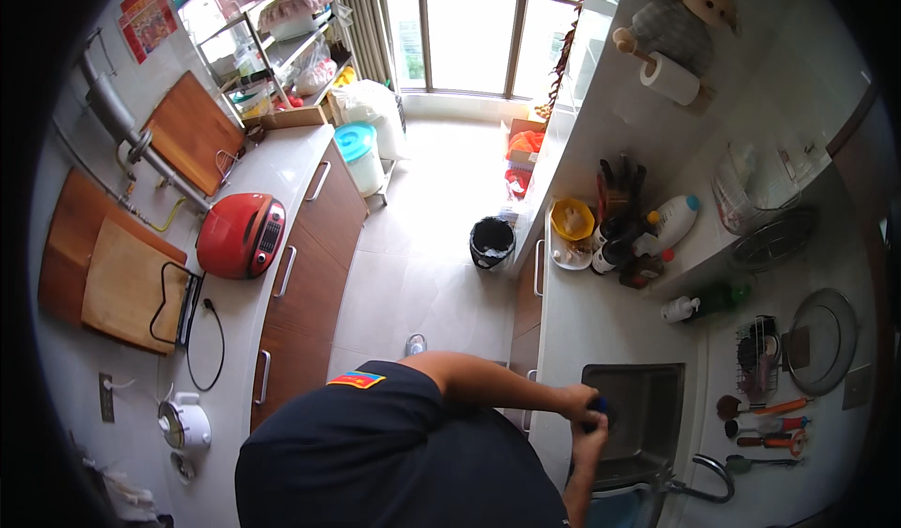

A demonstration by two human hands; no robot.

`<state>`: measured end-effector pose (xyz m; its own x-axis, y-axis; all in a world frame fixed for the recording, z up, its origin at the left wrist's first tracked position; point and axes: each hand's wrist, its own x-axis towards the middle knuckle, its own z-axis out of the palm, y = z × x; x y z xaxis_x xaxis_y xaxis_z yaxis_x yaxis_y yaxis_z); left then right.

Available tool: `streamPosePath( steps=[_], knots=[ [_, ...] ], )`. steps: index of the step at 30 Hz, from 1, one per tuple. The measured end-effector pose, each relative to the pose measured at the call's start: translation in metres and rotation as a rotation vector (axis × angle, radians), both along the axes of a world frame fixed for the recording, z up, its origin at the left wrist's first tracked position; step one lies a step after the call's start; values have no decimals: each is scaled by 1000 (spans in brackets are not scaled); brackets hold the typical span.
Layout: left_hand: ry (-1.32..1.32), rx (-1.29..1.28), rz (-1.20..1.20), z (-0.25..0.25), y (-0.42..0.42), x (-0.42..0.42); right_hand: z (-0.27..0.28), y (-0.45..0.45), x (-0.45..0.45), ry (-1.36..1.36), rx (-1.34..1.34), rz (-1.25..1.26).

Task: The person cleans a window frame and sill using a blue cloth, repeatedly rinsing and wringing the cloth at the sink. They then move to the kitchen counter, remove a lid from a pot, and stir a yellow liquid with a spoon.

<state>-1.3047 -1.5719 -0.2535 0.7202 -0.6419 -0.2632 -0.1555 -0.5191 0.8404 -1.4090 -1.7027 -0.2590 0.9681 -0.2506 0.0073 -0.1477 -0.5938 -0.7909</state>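
My left hand (578, 403) grips a small dark object with a blue part (597, 405) over the near edge of the sink basin (644, 401). Just below it, my right hand (590, 435) has its fingers curled against the same object. What the object is cannot be made out, since my hands cover most of it. The metal basin has a curved chrome faucet (719, 473) at its lower right. A light blue tray or basin (623, 508) sits beside the sink, partly behind my right forearm.
Bottles (611, 253) and a yellow bowl (571, 220) stand on the sink counter. Brushes and peelers (767, 426) hang on the wall. A lined trash bin (492, 243) is on the floor. Opposite are a red rice cooker (239, 236), cutting boards (134, 285) and a white kettle (186, 424).
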Motion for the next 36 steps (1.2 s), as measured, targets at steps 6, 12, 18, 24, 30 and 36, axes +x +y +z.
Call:
streamPosePath(
  steps=[6,12,18,24,30,36],
  knots=[
    [64,-397,263,34,162,60,76,150,62,122,299,129],
    [73,-538,514,65,324,85,57,267,136,160,498,264],
    [-276,-262,514,81,458,98,75,362,233,87,356,261],
    [242,-644,840,71,534,127,101,467,309,599,1473,364],
    [-128,-179,983,56,586,202,31,547,370,794,1028,576],
    [192,-588,1387,17,657,304,30,583,492,681,1122,511]
  ],
)
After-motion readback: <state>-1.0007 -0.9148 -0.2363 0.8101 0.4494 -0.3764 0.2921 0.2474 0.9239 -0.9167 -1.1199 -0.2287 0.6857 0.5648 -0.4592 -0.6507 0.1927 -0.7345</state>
